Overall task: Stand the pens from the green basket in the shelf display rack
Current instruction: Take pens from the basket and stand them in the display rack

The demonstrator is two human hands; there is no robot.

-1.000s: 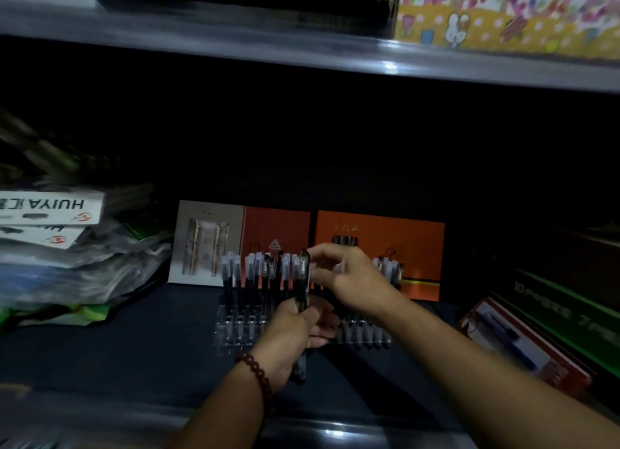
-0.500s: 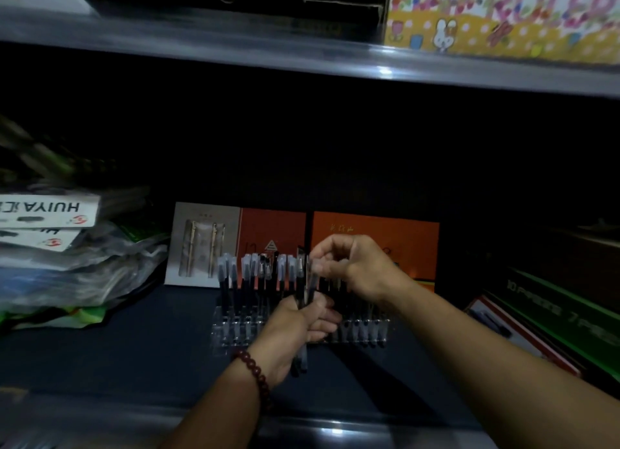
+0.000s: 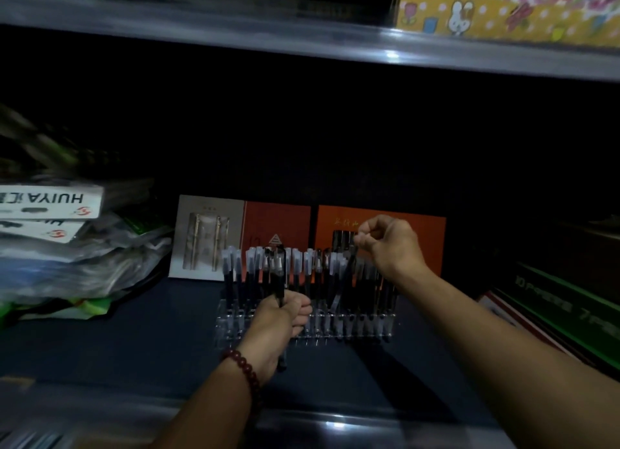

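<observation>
**Both hands at the rack, pens in each**

Your left hand [image 3: 280,321] is closed in a fist round a small bunch of dark pens [image 3: 279,281], held upright just in front of the left half of the clear display rack [image 3: 305,331]. The bunch's lower ends poke out under the fist, above the dark shelf board [image 3: 134,341]; the pale caps stand level with the caps of the racked pens [image 3: 302,267]. A dark red bead bracelet [image 3: 243,369] sits on that wrist.

Your right hand [image 3: 385,244] is raised over the right half of the rack, thumb and forefinger pinched on the top of a single pen [image 3: 344,281]. That pen is tilted, top to the right, lower end down among the slots near the rack's middle. Whether its tip is seated in a slot cannot be told; the light is poor.

The rack stands mid-shelf, its rows mostly filled with upright dark pens with pale caps. Behind it, against the back: a grey-and-red gift box [image 3: 214,237] on the left, an orange box [image 3: 426,240] on the right, partly covered by your right hand.

Far left: a heap of bagged stock [image 3: 77,264] with a white box lettered HUIYA [image 3: 50,202] upside down on top. Far right: dark boxes with green edging [image 3: 570,301]. On the upper shelf: a yellow patterned box [image 3: 503,9].

The green basket is not in view.
</observation>
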